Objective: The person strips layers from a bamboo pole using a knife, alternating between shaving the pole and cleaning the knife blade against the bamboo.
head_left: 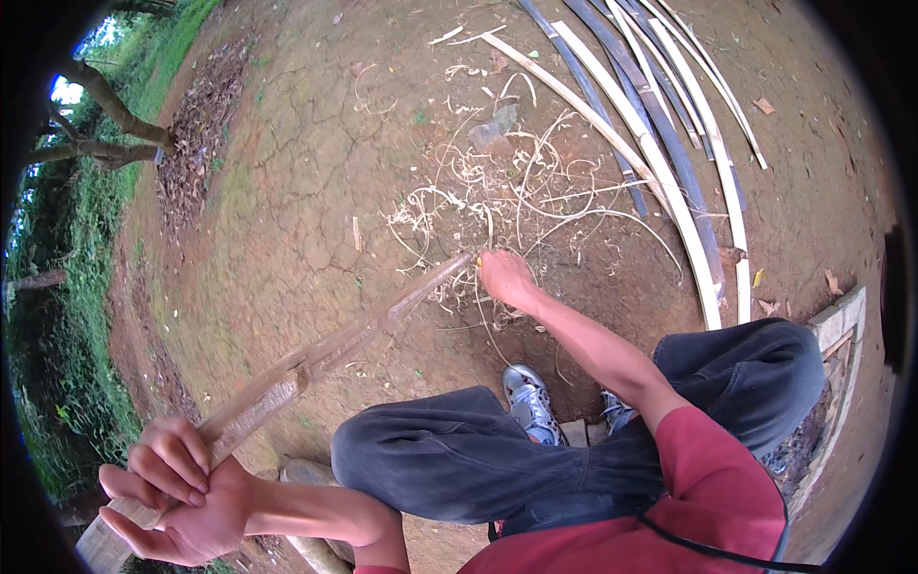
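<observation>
A long brown length of bamboo (344,342), with a joint partway along, slants from the lower left up to the middle of the view. My left hand (182,488) has its fingers curled over the lower end. At the far tip my right hand (505,277) is closed, and a small yellow bit shows at its edge. What this hand grips is mostly hidden. Thin curly shavings (459,206) lie in a tangle on the ground just beyond it, and one long curl hangs down near my shoe (533,407).
Several long strips (660,191), some pale and some dark, lie on the bare earth (296,172) at the far right. A wooden frame edge (841,320) runs beside my right knee. Branches (105,148) and green plants border the left side.
</observation>
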`<action>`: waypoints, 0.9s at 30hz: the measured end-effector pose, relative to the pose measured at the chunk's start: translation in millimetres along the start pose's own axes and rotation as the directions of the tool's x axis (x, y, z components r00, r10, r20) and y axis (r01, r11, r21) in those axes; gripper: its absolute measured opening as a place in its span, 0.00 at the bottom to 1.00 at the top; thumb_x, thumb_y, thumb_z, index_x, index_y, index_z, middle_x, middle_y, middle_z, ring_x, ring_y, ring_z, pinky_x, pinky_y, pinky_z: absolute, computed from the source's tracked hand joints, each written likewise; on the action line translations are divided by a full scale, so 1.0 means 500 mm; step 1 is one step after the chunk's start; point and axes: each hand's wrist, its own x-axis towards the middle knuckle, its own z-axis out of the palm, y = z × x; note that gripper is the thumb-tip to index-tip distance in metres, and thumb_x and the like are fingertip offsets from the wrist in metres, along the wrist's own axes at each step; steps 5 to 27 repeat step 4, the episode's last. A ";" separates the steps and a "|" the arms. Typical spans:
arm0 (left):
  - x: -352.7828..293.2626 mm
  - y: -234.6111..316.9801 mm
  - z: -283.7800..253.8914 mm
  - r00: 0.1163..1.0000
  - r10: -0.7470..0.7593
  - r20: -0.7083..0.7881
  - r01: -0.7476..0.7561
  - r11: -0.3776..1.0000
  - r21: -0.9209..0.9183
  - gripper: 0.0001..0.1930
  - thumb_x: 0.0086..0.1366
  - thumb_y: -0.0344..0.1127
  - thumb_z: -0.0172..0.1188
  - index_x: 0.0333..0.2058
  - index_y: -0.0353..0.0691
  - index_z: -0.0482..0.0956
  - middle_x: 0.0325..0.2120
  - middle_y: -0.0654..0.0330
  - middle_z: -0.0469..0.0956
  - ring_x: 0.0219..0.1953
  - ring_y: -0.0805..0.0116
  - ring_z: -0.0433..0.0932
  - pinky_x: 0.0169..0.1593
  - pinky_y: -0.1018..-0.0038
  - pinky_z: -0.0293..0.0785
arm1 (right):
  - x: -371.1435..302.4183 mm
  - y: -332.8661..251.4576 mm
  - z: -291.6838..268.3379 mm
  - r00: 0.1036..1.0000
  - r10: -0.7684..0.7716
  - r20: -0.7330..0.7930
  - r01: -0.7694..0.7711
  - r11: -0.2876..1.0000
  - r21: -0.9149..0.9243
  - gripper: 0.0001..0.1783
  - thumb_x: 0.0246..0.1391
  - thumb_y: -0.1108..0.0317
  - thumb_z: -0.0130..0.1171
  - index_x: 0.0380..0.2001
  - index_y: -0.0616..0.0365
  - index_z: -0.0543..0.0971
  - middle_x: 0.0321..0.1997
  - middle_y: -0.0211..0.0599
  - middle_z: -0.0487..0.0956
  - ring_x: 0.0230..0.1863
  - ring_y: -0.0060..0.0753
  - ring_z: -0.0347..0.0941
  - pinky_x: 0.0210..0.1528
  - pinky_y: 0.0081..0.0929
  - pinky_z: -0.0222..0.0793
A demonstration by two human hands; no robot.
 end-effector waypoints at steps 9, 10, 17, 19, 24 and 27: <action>0.004 0.003 -0.030 0.981 -0.084 0.173 0.113 0.980 -0.166 0.20 0.63 0.43 0.52 0.16 0.50 0.56 0.04 0.68 0.50 0.07 0.79 0.45 0.14 0.84 0.44 | -0.033 -0.094 -0.085 0.954 0.181 0.238 -0.191 0.982 0.017 0.15 0.55 0.74 0.44 0.46 0.68 0.70 0.29 0.57 0.79 0.35 0.45 0.79 0.44 0.44 0.73; 0.004 0.003 -0.030 0.981 -0.084 0.173 0.113 0.980 -0.166 0.20 0.63 0.43 0.52 0.16 0.50 0.56 0.04 0.68 0.50 0.07 0.79 0.45 0.14 0.84 0.44 | -0.033 -0.094 -0.085 0.954 0.181 0.238 -0.191 0.982 0.017 0.15 0.55 0.74 0.44 0.46 0.68 0.70 0.29 0.57 0.79 0.35 0.45 0.79 0.44 0.44 0.73; 0.004 0.003 -0.030 0.981 -0.084 0.173 0.113 0.980 -0.166 0.20 0.63 0.43 0.52 0.16 0.50 0.56 0.04 0.68 0.50 0.07 0.79 0.45 0.14 0.84 0.44 | -0.033 -0.094 -0.085 0.954 0.181 0.238 -0.191 0.982 0.017 0.15 0.55 0.74 0.44 0.46 0.68 0.70 0.29 0.57 0.79 0.35 0.45 0.79 0.44 0.44 0.73; 0.004 0.003 -0.030 0.981 -0.084 0.173 0.113 0.980 -0.166 0.20 0.63 0.43 0.52 0.16 0.50 0.56 0.04 0.68 0.50 0.07 0.79 0.45 0.14 0.84 0.44 | -0.033 -0.094 -0.085 0.954 0.181 0.238 -0.191 0.982 0.017 0.15 0.55 0.74 0.44 0.46 0.68 0.70 0.29 0.57 0.79 0.35 0.45 0.79 0.44 0.44 0.73; 0.004 0.003 -0.030 0.981 -0.084 0.173 0.113 0.980 -0.166 0.20 0.63 0.43 0.52 0.16 0.50 0.56 0.04 0.68 0.50 0.07 0.79 0.45 0.14 0.84 0.44 | -0.033 -0.094 -0.085 0.954 0.181 0.238 -0.191 0.982 0.017 0.15 0.55 0.74 0.44 0.46 0.68 0.70 0.29 0.57 0.79 0.35 0.45 0.79 0.44 0.44 0.73; 0.004 0.003 -0.030 0.981 -0.084 0.173 0.113 0.980 -0.166 0.20 0.63 0.43 0.52 0.16 0.50 0.56 0.04 0.68 0.50 0.07 0.79 0.45 0.14 0.84 0.44 | -0.033 -0.094 -0.085 0.954 0.181 0.238 -0.191 0.982 0.017 0.15 0.55 0.74 0.44 0.46 0.68 0.70 0.29 0.57 0.79 0.35 0.45 0.79 0.44 0.44 0.73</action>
